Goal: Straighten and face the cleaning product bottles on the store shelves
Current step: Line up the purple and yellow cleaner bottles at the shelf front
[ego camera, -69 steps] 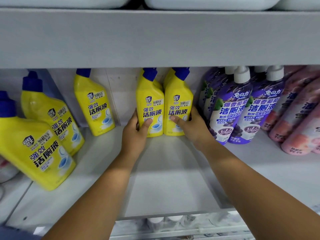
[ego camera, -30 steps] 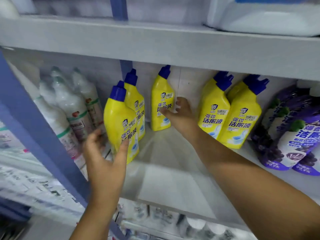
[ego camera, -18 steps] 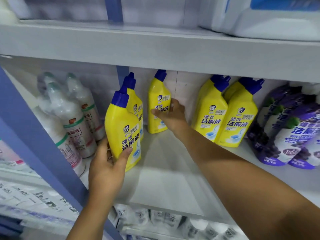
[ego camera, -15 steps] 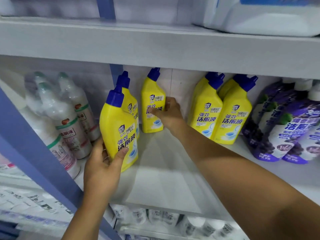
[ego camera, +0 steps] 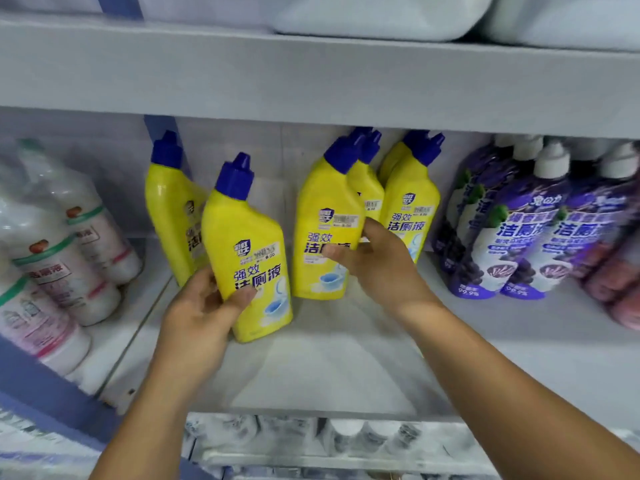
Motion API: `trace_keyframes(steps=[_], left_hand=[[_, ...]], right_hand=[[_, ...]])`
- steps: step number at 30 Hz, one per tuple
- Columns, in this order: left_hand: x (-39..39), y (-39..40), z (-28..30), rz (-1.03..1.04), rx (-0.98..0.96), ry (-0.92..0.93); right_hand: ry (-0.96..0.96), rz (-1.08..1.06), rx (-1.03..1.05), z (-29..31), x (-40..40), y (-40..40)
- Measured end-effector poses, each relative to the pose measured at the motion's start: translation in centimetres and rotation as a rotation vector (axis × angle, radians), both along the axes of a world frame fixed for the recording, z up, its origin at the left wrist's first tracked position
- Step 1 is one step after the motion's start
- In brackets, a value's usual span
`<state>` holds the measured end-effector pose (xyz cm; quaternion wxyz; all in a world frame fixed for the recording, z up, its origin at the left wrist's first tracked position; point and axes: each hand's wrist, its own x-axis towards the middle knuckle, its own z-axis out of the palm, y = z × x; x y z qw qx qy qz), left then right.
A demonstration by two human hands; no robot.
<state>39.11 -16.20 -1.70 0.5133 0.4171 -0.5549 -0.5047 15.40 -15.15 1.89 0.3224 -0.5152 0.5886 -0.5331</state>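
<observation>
Several yellow toilet-cleaner bottles with blue caps stand on the white shelf (ego camera: 332,368). My left hand (ego camera: 199,315) grips the front yellow bottle (ego camera: 247,258) low down, thumb across its label; the bottle leans left. Behind it stands another yellow bottle (ego camera: 169,209), turned sideways. My right hand (ego camera: 375,263) holds the middle yellow bottle (ego camera: 322,220), thumb on its label and fingers round its right side. Further yellow bottles (ego camera: 410,202) stand close at its right, labels facing out.
White bottles with green bands (ego camera: 59,258) fill the left bay behind a blue upright (ego camera: 41,393). Purple bottles with white caps (ego camera: 512,230) stand at the right, pinkish ones beyond. The upper shelf's edge (ego camera: 311,81) hangs close above the caps.
My right hand has brought the yellow bottle from the back forward and to the right, beside the right-hand pair. My left hand has shifted its bottle rightward and forward. The view swung right.
</observation>
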Motion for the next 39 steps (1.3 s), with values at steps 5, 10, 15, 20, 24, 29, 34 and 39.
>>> trace_keyframes(steps=[5,10,15,20,24,29,34,39], left_hand=[[-6.1,-1.4,0.3,-0.147,-0.051,-0.032],[-9.8,-2.7,-0.7,-0.190,-0.021,-0.059],[-11.7,-3.4,-1.1,-0.218,-0.043,-0.090],[-12.0,-3.9,-0.5,-0.156,-0.152,-0.332],[-12.1,-4.2,0.1,-0.043,-0.222,-0.375],[-12.7,-4.2,-0.2,-0.005,-0.254,-0.373],[-13.1,-4.3,-0.3,0.015,-0.248,-0.348],[-13.2,-4.6,-0.4,0.005,-0.190,-0.314]], right_hand=[[0.021,-0.157,-0.015,0.1,-7.4,4.6],[-0.022,-0.264,-0.032,-1.1,-11.3,5.8],[0.016,-0.254,-0.032,-2.2,-11.6,5.5],[0.067,-0.262,-0.039,-2.9,-11.2,4.4],[0.068,-0.261,-0.026,-3.3,-10.9,4.0],[0.009,-0.235,-0.028,-3.4,-10.6,2.9],[0.013,-0.244,-0.053,-4.1,-10.4,2.0],[0.023,-0.277,-0.025,-4.2,-10.1,1.6]])
